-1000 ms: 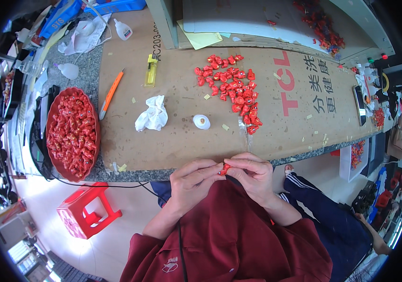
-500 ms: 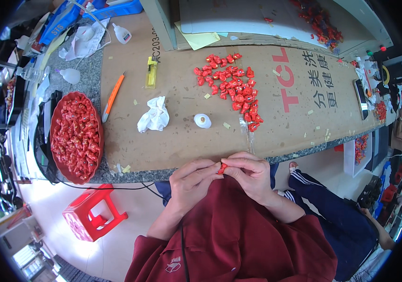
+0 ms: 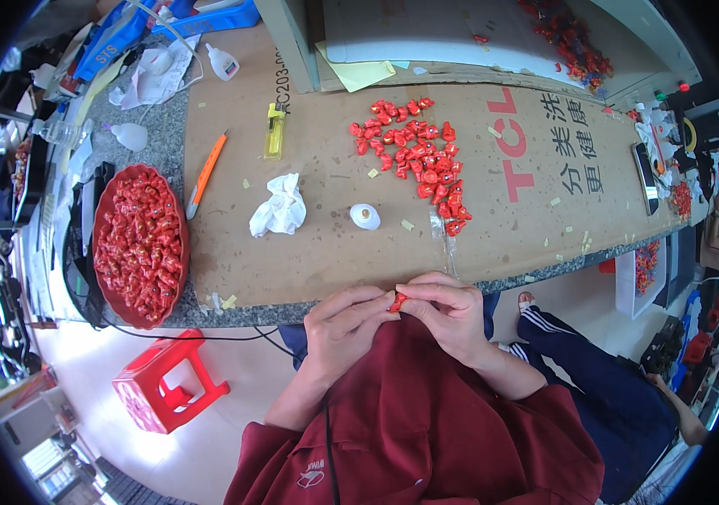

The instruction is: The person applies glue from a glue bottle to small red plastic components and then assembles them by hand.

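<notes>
Head view, looking down on a work station. Both hands meet just below the near edge of the cardboard sheet that covers the counter. The left hand and the right hand are each closed in a pinch on one small red piece, held between their fingertips above the person's dark red sleeves and lap; the remaining fingers are curled inward. The piece is clear of the cardboard sheet, just off its near edge.

On the cardboard sheet, beyond the hands, lies a loose pile of red pieces of the same kind. Nearer the hands than that pile sits a small white cap-shaped object, and to its left a crumpled white tissue. Farther left on the sheet lie an orange utility knife and, beyond the tissue, a yellow lighter-like tool.

Off the left edge of the cardboard sheet stands a red oval bowl filled with red pieces. Below the bowl, on the floor, is a red plastic stool. A second person's leg in dark trousers with white stripes shows to the right of the hands.
</notes>
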Tool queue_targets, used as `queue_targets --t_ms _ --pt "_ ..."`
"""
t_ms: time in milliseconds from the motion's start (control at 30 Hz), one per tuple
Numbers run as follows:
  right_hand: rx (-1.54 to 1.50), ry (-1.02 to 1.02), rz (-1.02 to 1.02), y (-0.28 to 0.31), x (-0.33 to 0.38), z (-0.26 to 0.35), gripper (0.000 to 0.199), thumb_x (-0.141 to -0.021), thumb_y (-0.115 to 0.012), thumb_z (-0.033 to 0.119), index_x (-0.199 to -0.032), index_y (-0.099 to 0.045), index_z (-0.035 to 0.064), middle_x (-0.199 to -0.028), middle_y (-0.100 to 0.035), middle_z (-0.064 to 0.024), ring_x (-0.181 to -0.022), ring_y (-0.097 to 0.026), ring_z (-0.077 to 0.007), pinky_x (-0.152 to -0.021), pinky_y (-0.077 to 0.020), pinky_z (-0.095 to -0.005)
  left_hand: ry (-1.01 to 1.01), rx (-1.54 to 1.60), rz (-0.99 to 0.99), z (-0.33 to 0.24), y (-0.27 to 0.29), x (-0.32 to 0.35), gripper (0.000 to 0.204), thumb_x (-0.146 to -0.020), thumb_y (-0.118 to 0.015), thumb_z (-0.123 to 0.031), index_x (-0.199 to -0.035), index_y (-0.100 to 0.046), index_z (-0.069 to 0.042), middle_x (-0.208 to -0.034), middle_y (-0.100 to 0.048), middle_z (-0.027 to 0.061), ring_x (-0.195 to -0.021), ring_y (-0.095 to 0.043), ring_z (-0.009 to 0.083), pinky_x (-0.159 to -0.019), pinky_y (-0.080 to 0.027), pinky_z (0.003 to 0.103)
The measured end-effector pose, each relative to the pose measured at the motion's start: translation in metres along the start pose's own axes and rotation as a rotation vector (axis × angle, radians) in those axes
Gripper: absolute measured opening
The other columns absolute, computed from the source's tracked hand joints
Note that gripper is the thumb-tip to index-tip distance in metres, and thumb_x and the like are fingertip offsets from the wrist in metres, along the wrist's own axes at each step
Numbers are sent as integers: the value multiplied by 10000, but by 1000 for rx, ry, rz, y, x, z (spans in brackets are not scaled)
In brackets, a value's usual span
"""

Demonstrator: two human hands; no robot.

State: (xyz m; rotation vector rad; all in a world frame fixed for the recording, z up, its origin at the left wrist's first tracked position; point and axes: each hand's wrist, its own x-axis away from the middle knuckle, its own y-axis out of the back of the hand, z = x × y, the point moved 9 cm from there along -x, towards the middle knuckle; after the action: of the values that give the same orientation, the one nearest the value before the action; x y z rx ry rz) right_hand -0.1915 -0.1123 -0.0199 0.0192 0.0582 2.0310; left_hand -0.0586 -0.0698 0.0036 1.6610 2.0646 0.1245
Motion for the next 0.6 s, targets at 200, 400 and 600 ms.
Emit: queue_targets --t_ms 200,400,600 --pt "-1 -1 23 -4 -2 3 214 -746 -620 -55 -949 -647 5 -871 -629 -95 -779 -618 -148 -680 -489 -232 60 -30 1 2 5 3 245 -610 -745 -19 -845 -678 -41 -819 -641 72 -718 -632 185 -618 -518 263" --pt "10 -67 -30 -3 -14 -1 279 -731 -645 -39 -1005 -612 2 -859 -587 -42 -690 -545 -83 -598 -447 -197 141 -135 -26 9 34 -6 197 -648 -708 27 -835 -673 -27 -842 -649 69 -751 -621 155 -646 -491 239" --pt "305 93 -176 -8 -51 23 517 -673 -718 45 -1140 -497 28 -1032 -497 -82 -697 -460 -91 -528 -395 -201 103 -629 -658 0 182 -5 267 -683 -655 70 -936 -623 -8 -971 -604 101 -924 -559 194 -822 -431 294"
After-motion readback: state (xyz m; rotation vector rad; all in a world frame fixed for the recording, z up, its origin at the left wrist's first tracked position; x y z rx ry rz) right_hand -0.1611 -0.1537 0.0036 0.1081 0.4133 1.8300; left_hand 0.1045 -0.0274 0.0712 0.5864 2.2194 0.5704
